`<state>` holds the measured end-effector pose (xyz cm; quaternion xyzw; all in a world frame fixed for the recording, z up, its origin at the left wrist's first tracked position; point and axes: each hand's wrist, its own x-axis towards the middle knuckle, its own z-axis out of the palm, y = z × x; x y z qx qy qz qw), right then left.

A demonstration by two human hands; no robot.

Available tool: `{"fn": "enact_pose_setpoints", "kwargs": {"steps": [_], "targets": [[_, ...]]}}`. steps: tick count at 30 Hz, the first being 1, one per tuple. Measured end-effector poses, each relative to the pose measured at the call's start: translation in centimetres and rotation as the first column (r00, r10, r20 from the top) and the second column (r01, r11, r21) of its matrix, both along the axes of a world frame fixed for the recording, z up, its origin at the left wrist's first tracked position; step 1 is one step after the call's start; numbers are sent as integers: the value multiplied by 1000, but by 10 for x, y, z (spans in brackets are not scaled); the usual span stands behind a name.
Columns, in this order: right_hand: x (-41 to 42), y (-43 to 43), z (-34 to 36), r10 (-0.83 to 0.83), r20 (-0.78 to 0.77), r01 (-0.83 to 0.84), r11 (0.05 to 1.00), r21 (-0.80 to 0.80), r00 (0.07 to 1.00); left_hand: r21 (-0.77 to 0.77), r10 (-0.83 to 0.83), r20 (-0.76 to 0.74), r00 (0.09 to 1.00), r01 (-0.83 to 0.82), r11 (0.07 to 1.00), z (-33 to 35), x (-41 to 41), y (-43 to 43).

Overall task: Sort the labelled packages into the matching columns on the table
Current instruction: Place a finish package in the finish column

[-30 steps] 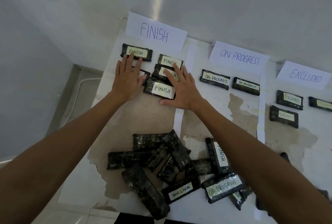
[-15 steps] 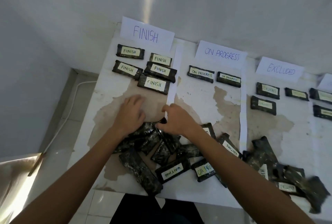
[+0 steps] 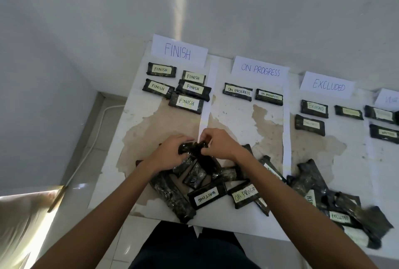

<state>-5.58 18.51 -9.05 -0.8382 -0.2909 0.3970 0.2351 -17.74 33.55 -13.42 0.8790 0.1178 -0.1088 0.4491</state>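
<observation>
My left hand (image 3: 170, 153) and my right hand (image 3: 219, 144) both grip one black package (image 3: 192, 149) held just above the unsorted pile (image 3: 194, 180) at the table's near edge; its label is hidden. In the pile lie a WAITING package (image 3: 206, 197) and an ON PROGRESS package (image 3: 245, 196). Paper signs at the back read FINISH (image 3: 178, 50), ON PROGRESS (image 3: 260, 70) and EXCLUDED (image 3: 328, 85). Several FINISH packages (image 3: 186, 102) lie under the first sign, two ON PROGRESS packages (image 3: 237, 91) under the second, three EXCLUDED packages (image 3: 314, 108) under the third.
A second heap of black packages (image 3: 336, 206) sits at the near right. A fourth sign (image 3: 388, 99) is cut off at the right edge, with packages (image 3: 383, 133) below it. White paper strips (image 3: 286, 124) separate the columns. The table (image 3: 164, 122) has peeling patches; a wall stands behind.
Both hands drew back from the FINISH packages to the near pile and closed on one black package, which now sits lifted between them. The view shifted right.
</observation>
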Motion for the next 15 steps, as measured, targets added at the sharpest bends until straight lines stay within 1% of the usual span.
{"fn": "enact_pose_setpoints", "kwargs": {"steps": [2,5,8,11,13,15], "targets": [[8,-6,11,-32,-84,40,994,97,996,-77,-31,-29,999,29,997,8,1,-2],[19,-17,30,-55,-229,109,968,228,972,-120,-76,-28,997,72,990,21,4,-7],[25,-25,40,-38,-312,147,931,335,949,-196,-37,1,999,37,980,33,10,-8],[25,-31,40,-48,-295,162,914,373,954,-186,9,44,999,-1,983,40,14,-4],[24,-35,38,-72,-274,178,905,387,959,-145,52,80,995,-40,989,44,16,-2],[23,-37,33,-80,-292,192,906,377,953,-89,80,141,987,-68,994,47,17,0]]}}
